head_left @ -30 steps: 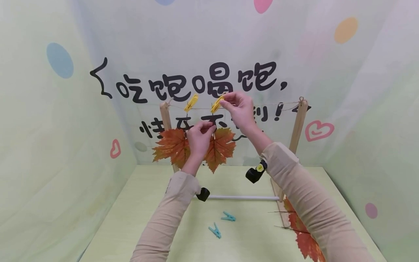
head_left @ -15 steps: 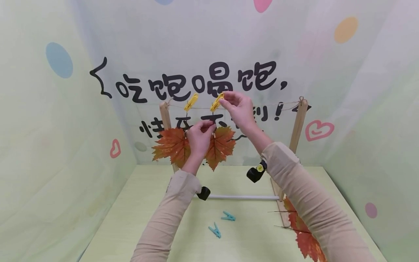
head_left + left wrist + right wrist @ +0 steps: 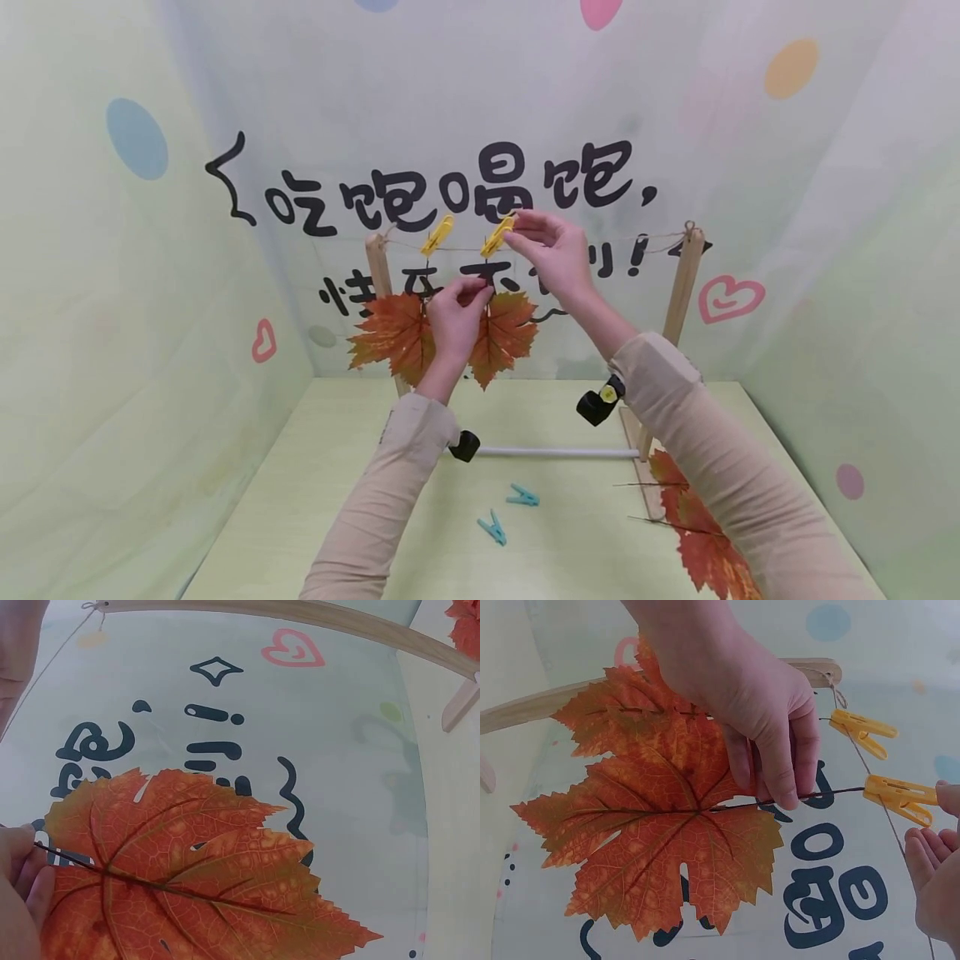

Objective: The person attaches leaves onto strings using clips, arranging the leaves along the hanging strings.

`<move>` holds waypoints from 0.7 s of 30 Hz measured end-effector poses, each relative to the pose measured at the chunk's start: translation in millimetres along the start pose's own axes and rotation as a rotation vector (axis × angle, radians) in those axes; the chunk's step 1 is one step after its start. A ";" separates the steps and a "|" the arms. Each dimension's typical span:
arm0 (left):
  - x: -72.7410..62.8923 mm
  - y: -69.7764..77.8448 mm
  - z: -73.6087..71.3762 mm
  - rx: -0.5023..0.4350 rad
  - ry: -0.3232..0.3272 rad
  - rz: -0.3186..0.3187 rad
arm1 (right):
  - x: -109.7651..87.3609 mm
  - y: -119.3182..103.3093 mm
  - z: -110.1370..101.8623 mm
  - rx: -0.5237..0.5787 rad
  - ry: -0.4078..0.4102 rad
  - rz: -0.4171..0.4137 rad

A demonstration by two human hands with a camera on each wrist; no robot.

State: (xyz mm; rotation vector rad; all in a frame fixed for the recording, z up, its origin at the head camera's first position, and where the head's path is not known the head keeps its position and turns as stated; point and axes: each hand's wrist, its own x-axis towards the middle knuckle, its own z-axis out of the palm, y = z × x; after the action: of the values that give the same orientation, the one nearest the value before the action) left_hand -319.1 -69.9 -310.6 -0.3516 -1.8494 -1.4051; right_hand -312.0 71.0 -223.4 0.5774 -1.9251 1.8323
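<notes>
The leaf (image 3: 652,844) hangs just below the left fingers, its stem (image 3: 832,793) running up past them to the peg (image 3: 900,796). The left hand (image 3: 456,321) pinches that stem between thumb and fingertips. The right hand (image 3: 558,254), above and to the right of the left fingers, has thumb and fingertips pinching the handle end of the peg; how hard they squeeze, I cannot tell. The peg sits tilted across the string (image 3: 860,752), its nose over the stem tip.

Only a short end of stem seems caught, so a downward tug from the left fingers could slip it free. A squeeze from the right fingers could open the peg and drop the leaf, and a jolt could swing the string and loosen its neighbour.

That neighbour, the other leaf (image 3: 390,333), hangs left of the left fingers, partly behind them, from the other peg (image 3: 437,236). Well below both hands, two blue pegs (image 3: 523,496) lie on the table (image 3: 570,558); spare leaves (image 3: 708,560) lie below the right fingers, partly hidden by the sleeve (image 3: 735,467).
</notes>
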 end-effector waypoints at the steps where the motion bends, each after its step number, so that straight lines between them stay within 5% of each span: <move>1: -0.2 0.1 -0.2 -0.002 0.000 0.000 | -0.5 -0.4 -1.2 0.001 0.000 -0.005; 21: -9.4 0.7 -8.8 0.002 -0.025 -0.002 | -24.7 3.9 -36.0 -0.065 -0.036 -0.025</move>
State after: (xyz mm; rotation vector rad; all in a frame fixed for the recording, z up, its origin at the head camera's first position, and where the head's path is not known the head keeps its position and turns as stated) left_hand -308.8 -75.5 -316.0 -0.3675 -1.8717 -1.4062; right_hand -293.2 107.5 -238.9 0.6139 -1.9837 1.7490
